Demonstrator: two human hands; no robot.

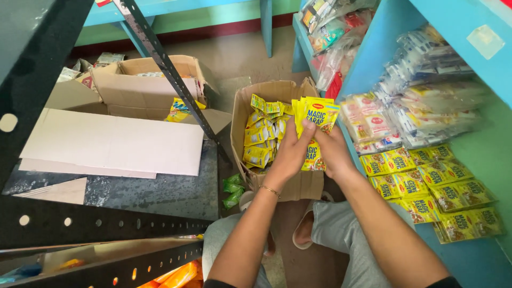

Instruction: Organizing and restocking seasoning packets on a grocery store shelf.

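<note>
Holding a stack of yellow seasoning sachets point(316, 120) upright above an open cardboard box point(298, 184), the left hand point(290, 154) and right hand point(333, 152) close around its lower half, fingers curled, forearms extended. Loose yellow sachets point(261, 138) fill the box. Matching packs lie stacked on the blue shelf point(469, 258) to the right.

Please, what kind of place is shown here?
Probably a small shop or its stockroom. Blue shelves carry rows of yellow sachets and clear packets, and both hands hold a stack of yellow sachets above an open cardboard box of more.
</note>
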